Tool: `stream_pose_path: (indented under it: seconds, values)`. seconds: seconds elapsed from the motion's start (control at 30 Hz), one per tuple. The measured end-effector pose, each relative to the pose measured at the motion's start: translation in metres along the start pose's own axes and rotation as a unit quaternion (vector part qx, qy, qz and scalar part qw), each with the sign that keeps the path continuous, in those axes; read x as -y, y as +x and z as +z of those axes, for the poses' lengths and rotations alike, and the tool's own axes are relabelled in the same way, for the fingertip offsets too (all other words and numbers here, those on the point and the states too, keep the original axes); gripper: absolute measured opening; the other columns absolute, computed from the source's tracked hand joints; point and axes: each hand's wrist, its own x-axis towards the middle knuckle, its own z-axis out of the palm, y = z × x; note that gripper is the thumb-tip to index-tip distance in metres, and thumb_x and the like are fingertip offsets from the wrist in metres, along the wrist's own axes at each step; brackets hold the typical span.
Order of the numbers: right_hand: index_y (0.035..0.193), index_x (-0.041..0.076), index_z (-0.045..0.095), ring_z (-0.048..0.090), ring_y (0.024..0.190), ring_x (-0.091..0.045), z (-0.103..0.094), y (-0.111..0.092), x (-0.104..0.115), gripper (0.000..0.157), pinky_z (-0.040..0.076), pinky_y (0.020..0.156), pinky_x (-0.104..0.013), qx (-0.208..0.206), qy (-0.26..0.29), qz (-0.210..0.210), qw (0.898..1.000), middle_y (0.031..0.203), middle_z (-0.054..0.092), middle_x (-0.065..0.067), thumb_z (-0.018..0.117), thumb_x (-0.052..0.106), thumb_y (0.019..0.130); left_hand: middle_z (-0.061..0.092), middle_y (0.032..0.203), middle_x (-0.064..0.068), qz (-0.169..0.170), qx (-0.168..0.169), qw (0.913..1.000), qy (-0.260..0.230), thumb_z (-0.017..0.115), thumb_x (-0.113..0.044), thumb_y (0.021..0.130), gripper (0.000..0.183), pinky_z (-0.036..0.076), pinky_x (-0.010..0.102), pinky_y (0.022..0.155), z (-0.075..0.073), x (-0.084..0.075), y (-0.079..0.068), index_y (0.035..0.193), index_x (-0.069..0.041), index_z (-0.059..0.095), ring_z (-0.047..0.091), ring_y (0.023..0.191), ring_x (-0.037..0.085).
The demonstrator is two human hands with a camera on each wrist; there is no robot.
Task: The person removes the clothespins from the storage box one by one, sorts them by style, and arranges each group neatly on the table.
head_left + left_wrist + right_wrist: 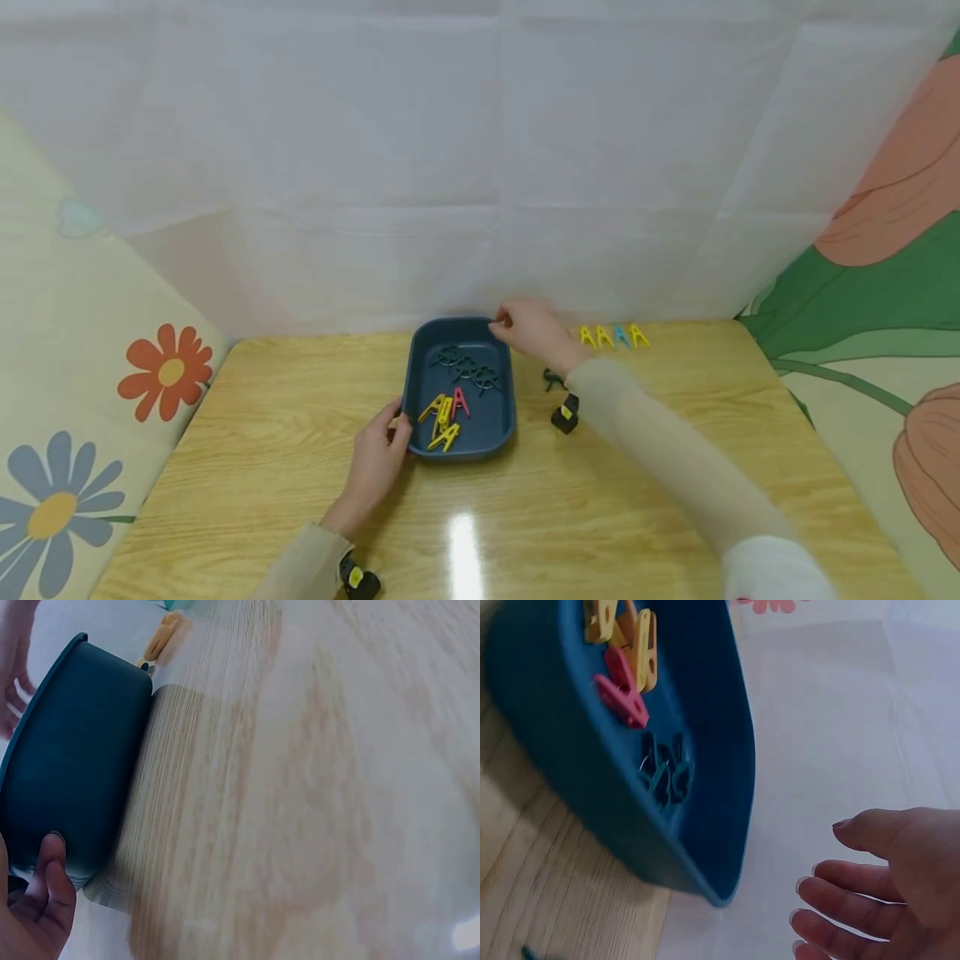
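A dark blue basin [459,457] stands on the table. Inside lie a pink clothespin [460,403], several yellow clothespins [445,437] and dark green clips [467,367]. My left hand [378,450] grips the basin at its near left corner; in the left wrist view its fingertips [52,847] press on the outer wall. My right hand [534,329] is over the far right corner in the head view. The right wrist view shows that hand [900,877] apart from the basin, fingers relaxed, holding nothing. Under the right forearm, a dark green clip [553,380] lies partly hidden.
Yellow clothespins [603,337] and a blue clothespin [621,336] form a row at the table's back right. A white sheet [375,167] hangs behind the wooden table [285,417]. Flower-patterned cloths flank it, left [75,317] and right [862,350].
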Motion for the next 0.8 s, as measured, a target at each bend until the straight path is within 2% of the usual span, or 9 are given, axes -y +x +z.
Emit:
stream_pose_path:
  seconds: [0.13,0.27,0.57,0.67,0.8]
  values:
    - [0.117,0.007,0.072,0.068,0.091,-0.021,0.006,0.011,0.015,0.029,0.056,0.083,-0.039,0.003,-0.004,-0.017,1.000,0.109,0.074,-0.008,0.063,0.032,0.105,0.065,0.134,0.027,0.008,-0.003,0.9999,-0.009,0.049,-0.009,0.107,0.041,0.057,0.025,0.068,0.002,0.002,0.001,0.144,0.006,0.056,0.074,0.095,0.030]
    - [0.115,0.007,0.073,0.069,0.090,-0.020,0.015,0.023,0.027,0.028,0.057,0.083,-0.037,0.003,0.001,-0.029,1.000,0.109,0.075,-0.008,0.063,0.031,0.105,0.066,0.132,0.027,0.010,-0.003,0.9998,-0.017,0.049,-0.008,0.107,0.041,0.055,0.023,0.065,0.002,0.002,0.000,0.144,0.006,0.056,0.074,0.092,0.028]
    - [0.110,0.009,0.074,0.066,0.086,-0.020,0.041,0.042,0.041,0.022,0.054,0.079,-0.036,0.022,0.023,-0.014,0.999,0.103,0.073,-0.008,0.062,0.026,0.106,0.066,0.131,0.027,0.004,-0.006,0.9997,-0.021,0.050,-0.008,0.106,0.040,0.055,0.024,0.063,0.004,-0.001,-0.004,0.143,0.006,0.058,0.073,0.086,0.026]
    - [0.114,0.009,0.075,0.067,0.093,-0.020,0.051,0.048,0.044,0.021,0.055,0.083,-0.036,0.031,0.021,-0.009,0.999,0.109,0.074,-0.007,0.062,0.024,0.106,0.066,0.130,0.027,0.006,-0.009,0.9998,-0.019,0.050,-0.008,0.106,0.040,0.055,0.024,0.063,0.004,-0.002,-0.005,0.142,0.006,0.058,0.073,0.087,0.025]
    - [0.127,0.010,0.072,0.067,0.109,-0.022,0.064,0.054,0.049,0.026,0.054,0.092,-0.037,0.063,0.018,0.004,0.998,0.125,0.071,-0.007,0.058,0.021,0.107,0.067,0.129,0.026,0.009,-0.011,0.9997,-0.018,0.051,-0.007,0.106,0.039,0.055,0.023,0.063,0.003,-0.002,-0.006,0.142,0.006,0.058,0.072,0.085,0.023]
